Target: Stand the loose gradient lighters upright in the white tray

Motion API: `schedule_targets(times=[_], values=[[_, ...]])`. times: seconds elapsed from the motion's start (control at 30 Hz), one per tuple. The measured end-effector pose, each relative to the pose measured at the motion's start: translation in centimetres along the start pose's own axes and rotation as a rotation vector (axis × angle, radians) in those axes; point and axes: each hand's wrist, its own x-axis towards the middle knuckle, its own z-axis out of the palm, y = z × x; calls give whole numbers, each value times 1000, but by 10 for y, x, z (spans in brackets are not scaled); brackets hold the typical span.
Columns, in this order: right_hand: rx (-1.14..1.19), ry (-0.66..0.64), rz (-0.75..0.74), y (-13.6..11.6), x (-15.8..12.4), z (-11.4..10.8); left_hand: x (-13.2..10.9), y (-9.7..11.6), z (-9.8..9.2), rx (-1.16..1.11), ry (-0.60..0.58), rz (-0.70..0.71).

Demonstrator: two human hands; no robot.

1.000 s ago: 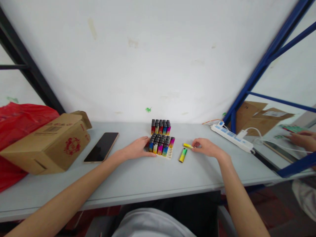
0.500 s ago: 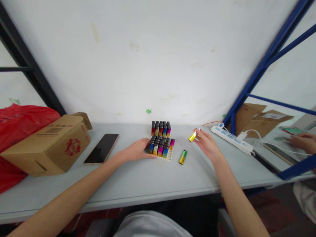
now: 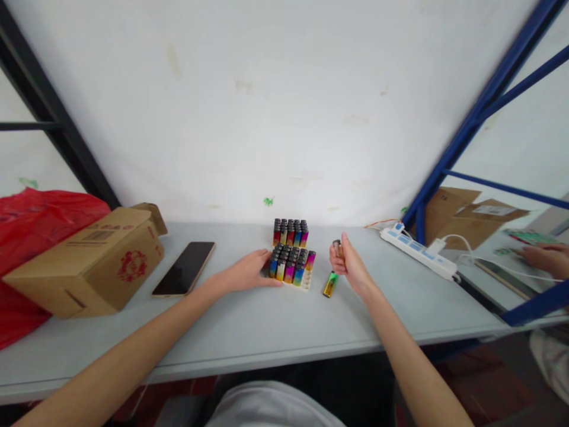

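My left hand (image 3: 249, 271) grips the left side of the near white lighter tray (image 3: 297, 287), its thumb along the front edge. Colourful lighters (image 3: 288, 267) with black tops stand upright in it, and bare slots show along its right column. Behind it stands a second block of lighters (image 3: 290, 232), close to the wall. My right hand (image 3: 349, 264) is closed around a lighter (image 3: 338, 248), held upright with its top showing above the fingers and its lower part hidden. A green and yellow lighter (image 3: 329, 285) lies on the table just below that hand.
A phone (image 3: 184, 268) lies to the left, beside a cardboard box (image 3: 89, 255) and a red plastic bag (image 3: 48, 204). At the right runs a white power strip (image 3: 418, 252) with cables. Beyond the blue frame (image 3: 471, 121), another person's hand (image 3: 544, 258) is visible.
My right hand has moved slightly left and turned, bringing its lighter from a slant to upright, with the fingers now wrapped round it. My left hand stays at the tray.
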Motion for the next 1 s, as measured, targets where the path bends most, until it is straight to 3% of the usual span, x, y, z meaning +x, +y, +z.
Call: schedule_targets(times=[0.6, 0.77, 1.0], values=[[-198, 208, -19, 7, 3, 9, -1, 4, -2, -36, 8, -18], [-330, 300, -108, 11, 6, 7, -1, 8, -4, -40, -1, -28], [-420, 241, -149, 19, 11, -1, -1, 6, -3, -75, 4, -29]])
